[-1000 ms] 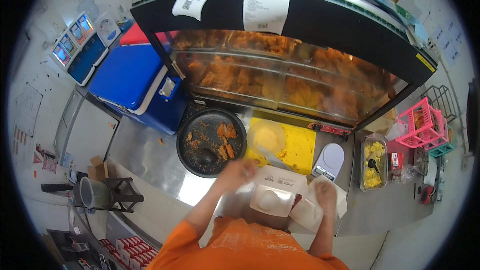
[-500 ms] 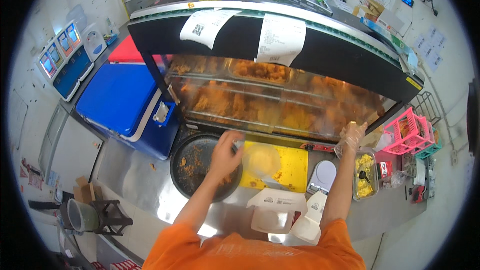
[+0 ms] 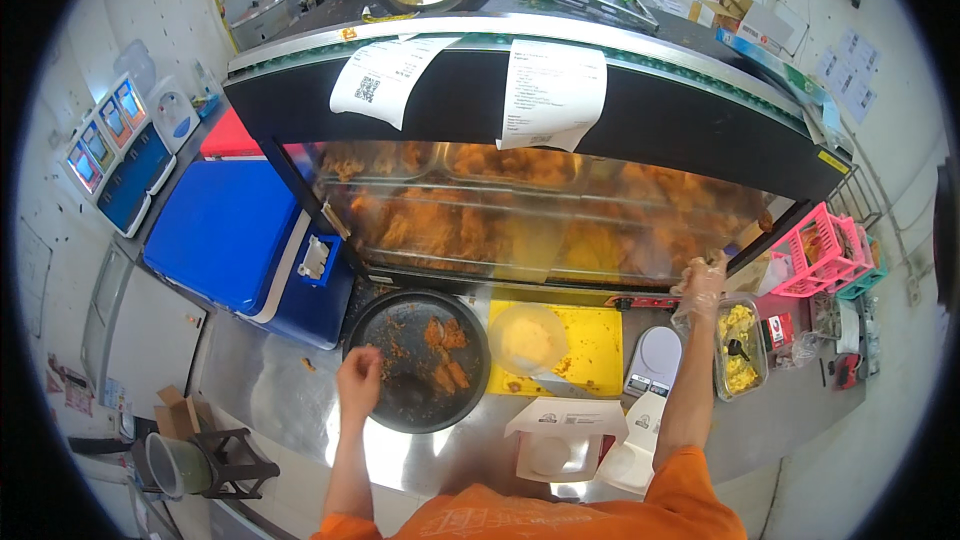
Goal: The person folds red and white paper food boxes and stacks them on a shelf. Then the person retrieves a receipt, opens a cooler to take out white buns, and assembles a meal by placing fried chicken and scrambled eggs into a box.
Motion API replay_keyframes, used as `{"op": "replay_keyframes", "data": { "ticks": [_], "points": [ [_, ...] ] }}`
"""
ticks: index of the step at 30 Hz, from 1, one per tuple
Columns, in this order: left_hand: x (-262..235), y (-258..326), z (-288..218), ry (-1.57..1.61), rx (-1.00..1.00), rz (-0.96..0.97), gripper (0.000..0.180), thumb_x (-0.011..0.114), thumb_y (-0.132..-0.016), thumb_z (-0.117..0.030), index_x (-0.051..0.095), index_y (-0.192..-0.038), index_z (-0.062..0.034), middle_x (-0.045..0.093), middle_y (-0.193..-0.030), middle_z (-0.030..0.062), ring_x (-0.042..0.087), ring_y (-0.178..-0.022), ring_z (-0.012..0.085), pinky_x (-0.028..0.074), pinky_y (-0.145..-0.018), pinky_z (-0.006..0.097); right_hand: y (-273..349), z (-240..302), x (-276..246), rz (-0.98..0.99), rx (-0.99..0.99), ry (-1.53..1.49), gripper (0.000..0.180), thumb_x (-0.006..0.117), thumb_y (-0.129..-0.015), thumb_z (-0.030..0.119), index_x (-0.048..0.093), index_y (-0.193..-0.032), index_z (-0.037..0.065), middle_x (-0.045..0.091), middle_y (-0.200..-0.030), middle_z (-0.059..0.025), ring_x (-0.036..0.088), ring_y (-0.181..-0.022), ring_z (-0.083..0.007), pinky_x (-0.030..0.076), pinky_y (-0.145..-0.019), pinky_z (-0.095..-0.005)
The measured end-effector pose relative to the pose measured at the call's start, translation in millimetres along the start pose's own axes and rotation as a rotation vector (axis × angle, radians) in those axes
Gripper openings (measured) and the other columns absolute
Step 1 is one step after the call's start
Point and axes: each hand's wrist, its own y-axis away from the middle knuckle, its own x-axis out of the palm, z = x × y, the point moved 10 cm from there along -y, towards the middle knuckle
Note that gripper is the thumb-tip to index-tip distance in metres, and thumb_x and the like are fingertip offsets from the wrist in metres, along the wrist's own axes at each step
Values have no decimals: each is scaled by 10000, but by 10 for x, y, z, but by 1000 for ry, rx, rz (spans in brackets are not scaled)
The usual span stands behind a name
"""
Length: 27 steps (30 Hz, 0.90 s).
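My left hand (image 3: 359,381) is above the left rim of a round black pan (image 3: 400,402), its fingers curled and nothing showing in them. Fried pieces and brown crumbs (image 3: 447,335) lie in the pan. In a clear plastic glove, my right hand (image 3: 702,283) is raised at the right end of the glass-fronted food case (image 3: 560,270). Its fingers are closed together; what they hold, if anything, is hidden. Between the hands, a translucent round bowl (image 3: 528,338) with pale yellow contents and a knife (image 3: 562,386) rest on a yellow cutting board (image 3: 595,330).
Open paper boxes (image 3: 565,418) stand at the near counter edge, beside a digital scale (image 3: 655,358). A clear tub of yellow food (image 3: 739,345) with a black scoop is right of my forearm. Pink baskets (image 3: 822,255) stand far right; a blue cooler (image 3: 225,235) is left.
My left hand has drawn back left and toward me, from beside the bowl to the pan's left rim. The gloved right hand stays by the case's right end. The view has shifted slightly.
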Motion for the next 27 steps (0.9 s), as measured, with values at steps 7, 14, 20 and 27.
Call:
{"op": "replay_keyframes", "data": {
  "ticks": [7, 14, 20, 27],
  "points": [
    [1101, -495, -3389, 114, 765, -164, 730, 736, -839, -129, 324, -1436, -50, 545, -1279, 222, 541, -1229, 293, 420, -1033, 412, 678, 62, 966, 286, -516, 744, 624, 554, -921, 144, 284, -1463, -9, 606, -997, -165, 616, -831, -254, 522, -753, -354],
    [1573, -602, -3765, 419, 811, -18, 490, 651, -912, 5, 429, -1348, -18, 642, -1126, 136, 619, -1049, 194, 510, -861, 294, 1242, -221, 1775, 626, -304, 1026, 830, 536, -863, 175, 102, -1562, 68, 607, -1103, -363, 639, -920, -447, 486, -814, -506],
    [1916, -47, -2423, -21, 599, 152, 137, 655, -923, -74, 715, -1024, -3, 646, -972, 74, 598, -887, 150, 457, -768, 256, 637, -278, 1408, 454, -480, 1044, 304, 518, -889, 186, 614, -1151, 66, 666, -1057, -250, 642, -977, -401, 506, -877, -464],
    [1019, 1194, -185, -162, -63, 153, 186, 639, -880, -17, 715, -1049, -30, 656, -912, 34, 555, -706, 82, 427, -617, 232, -157, 93, 950, 86, -533, 1255, 385, 561, -915, 355, 714, -865, 6, 684, -928, -244, 653, -920, -391, 500, -872, -484]
  ]
}}
